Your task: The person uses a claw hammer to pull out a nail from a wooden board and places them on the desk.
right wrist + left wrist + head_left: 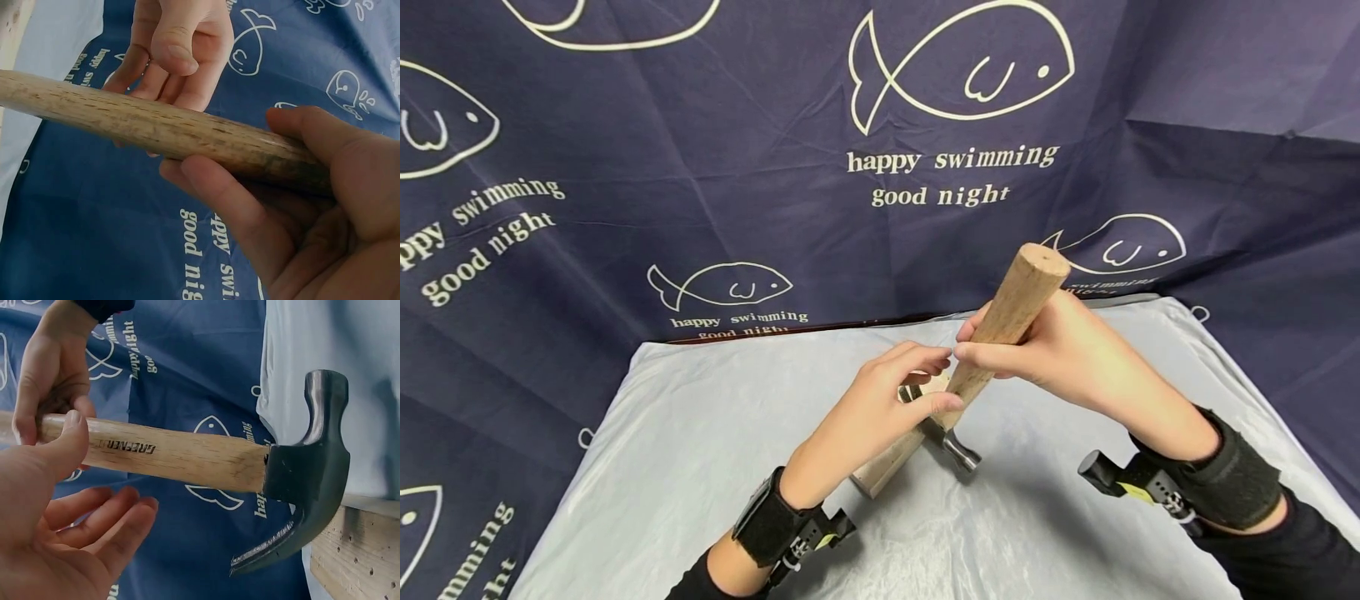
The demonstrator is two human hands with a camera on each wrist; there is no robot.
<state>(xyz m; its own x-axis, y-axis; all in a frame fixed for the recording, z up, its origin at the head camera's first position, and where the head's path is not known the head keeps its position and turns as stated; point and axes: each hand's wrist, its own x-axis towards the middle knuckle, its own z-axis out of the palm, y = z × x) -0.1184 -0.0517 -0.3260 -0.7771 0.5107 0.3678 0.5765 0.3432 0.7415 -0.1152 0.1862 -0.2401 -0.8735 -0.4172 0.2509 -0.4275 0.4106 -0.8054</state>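
A claw hammer [319, 456] with a pale wooden handle [156, 128] is tilted, its handle end up and its metal head low. My right hand [1052, 350] grips the handle near its butt end, thumb and fingers curled round it. My left hand [880, 400] is beside the lower handle with its fingers loosely bent and spread apart; its thumb overlaps the handle in the left wrist view. Below the hammer head lies a wooden block [883, 468], its side dotted with small holes in the left wrist view. Part of the block is hidden behind my left hand.
A pale cloth [700, 467] covers the table. Behind it hangs a dark blue curtain [760, 167] printed with white fish and lettering. Each wrist wears a black strap [1232, 475] with a small camera.
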